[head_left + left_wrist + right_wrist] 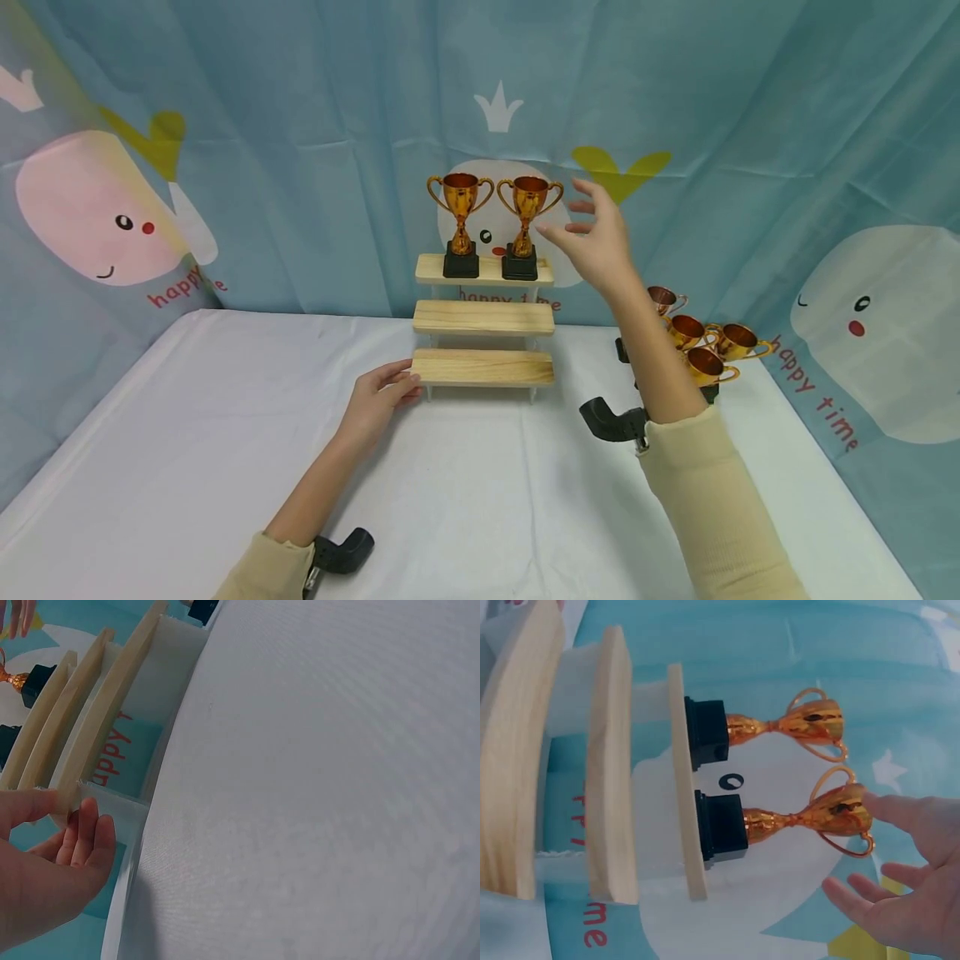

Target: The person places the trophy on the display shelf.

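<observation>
A three-tier wooden display stand (pixel 483 367) holds two gold trophy cups on black bases side by side on its top tier: the left trophy (pixel 460 198) and the right trophy (pixel 528 200). My left hand (pixel 378 402) pinches the left end of the lowest tier; in the left wrist view the thumb lies over the board and the fingers curl beneath it. Beside the right trophy is my right hand (pixel 600 242), its fingers spread and holding nothing. In the right wrist view a fingertip appears close to that trophy's cup (pixel 844 811); whether it touches, I cannot tell.
Several more gold trophies (pixel 705 364) stand clustered at the right of the white-covered table (pixel 225 450), partly behind my right forearm. A blue printed curtain (pixel 300 167) hangs directly behind the stand. Each sleeve cuff carries a black wrist mount (pixel 611 421).
</observation>
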`<state>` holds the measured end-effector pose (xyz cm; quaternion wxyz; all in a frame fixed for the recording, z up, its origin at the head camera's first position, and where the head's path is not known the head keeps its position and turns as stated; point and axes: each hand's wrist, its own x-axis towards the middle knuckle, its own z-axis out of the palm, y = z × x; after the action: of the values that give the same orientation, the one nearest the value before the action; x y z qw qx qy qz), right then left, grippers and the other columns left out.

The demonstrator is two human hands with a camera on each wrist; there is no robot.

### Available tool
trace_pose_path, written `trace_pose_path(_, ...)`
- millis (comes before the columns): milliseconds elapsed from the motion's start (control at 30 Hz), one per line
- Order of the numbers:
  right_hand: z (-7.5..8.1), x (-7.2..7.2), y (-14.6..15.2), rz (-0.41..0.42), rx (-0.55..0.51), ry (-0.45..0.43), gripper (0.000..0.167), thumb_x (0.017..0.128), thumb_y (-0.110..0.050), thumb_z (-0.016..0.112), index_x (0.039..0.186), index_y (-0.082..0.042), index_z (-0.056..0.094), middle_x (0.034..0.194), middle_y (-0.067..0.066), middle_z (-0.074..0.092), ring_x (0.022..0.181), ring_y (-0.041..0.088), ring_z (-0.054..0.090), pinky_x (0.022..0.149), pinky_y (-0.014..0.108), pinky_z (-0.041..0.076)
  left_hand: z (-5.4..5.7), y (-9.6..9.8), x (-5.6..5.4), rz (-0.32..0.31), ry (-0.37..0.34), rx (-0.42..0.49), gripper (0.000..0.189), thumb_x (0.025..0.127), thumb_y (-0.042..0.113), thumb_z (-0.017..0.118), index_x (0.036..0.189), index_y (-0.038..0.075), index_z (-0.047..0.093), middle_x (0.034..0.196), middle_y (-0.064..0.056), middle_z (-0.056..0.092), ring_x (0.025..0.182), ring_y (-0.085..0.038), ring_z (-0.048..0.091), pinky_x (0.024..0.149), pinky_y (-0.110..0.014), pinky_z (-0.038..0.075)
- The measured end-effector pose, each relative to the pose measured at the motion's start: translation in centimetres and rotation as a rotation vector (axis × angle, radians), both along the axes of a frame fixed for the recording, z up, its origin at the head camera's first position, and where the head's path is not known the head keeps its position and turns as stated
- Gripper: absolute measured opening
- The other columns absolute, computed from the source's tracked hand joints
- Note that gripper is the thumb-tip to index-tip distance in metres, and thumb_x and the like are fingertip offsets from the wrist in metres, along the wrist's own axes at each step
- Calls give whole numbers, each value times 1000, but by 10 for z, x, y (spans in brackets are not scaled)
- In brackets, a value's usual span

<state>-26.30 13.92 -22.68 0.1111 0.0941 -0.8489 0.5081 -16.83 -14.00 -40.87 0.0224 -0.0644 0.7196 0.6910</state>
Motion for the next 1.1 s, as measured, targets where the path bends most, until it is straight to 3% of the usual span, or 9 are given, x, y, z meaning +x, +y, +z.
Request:
trace_pose_path(433,-25,37,21,-24,18,50,75,102,-20,73,164,-7,33,155,24,48,136,44,54,115,54,48,-1,0,0,0,6,-16,47,106,3,60,149,-13,49,118,-18,67,91,-7,69,90,-21,61)
trace_pose_path(1100,-54,80,58,-69,83,129,59,103,-13,71,156,-4,48,148,25,55,136,45,55,118,58,44,-1,1,0,17,6,-15,46,105,2,61,147,-12,51,115,-16,66,91,-9,69,91,-24,62)
